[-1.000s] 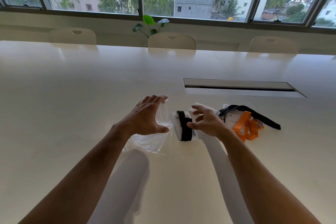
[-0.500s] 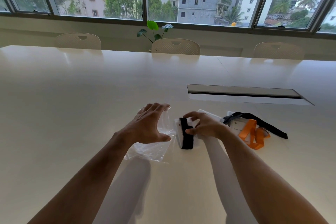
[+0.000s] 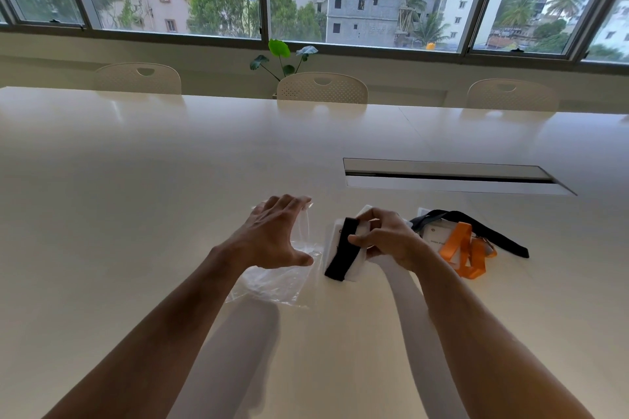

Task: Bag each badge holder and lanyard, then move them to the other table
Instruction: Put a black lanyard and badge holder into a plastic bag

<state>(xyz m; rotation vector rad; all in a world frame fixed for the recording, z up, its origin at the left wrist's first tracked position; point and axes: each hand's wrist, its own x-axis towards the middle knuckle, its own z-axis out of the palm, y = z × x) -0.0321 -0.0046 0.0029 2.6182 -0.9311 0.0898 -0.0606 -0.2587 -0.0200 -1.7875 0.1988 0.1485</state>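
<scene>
- One badge holder (image 3: 335, 241) wrapped in a black lanyard (image 3: 342, 250), pinched by the right hand (image 3: 384, 238) just above the table (image 3: 136, 180), lower end about touching it.
- Right fingers (image 3: 369, 214) curled round the bundle, thumb pressing on the black strap.
- One clear plastic bag (image 3: 272, 279) right beside it on the left, lower part crumpled on the table, upper edge lifted by the left hand (image 3: 272, 238).
- Left fingers (image 3: 289, 202) spread wide and nearly straight, holding the bag mouth up; can't really tell whether the thumb is pinching the film or just resting on it.
- Looks like the bagging step for this set, nothing inside the bag yet as far as visible.
- Next move probably needs the bag mouth kept open while sliding the bundle in sideways, strap kept tight so no loose loop snags on the edge.
- Off to the right, lying on the table: one more badge holder (image 3: 434, 238) for sure, with one orange lanyard (image 3: 459, 248) and one dark lanyard (image 3: 490, 231) draped across it, so possibly two sets still waiting; hard to say, too overlapped.
- Further out: one cable slot (image 3: 449, 177) in the table, three chairs (image 3: 321, 87) on the far side, one potted plant (image 3: 280, 56) by the window.
</scene>
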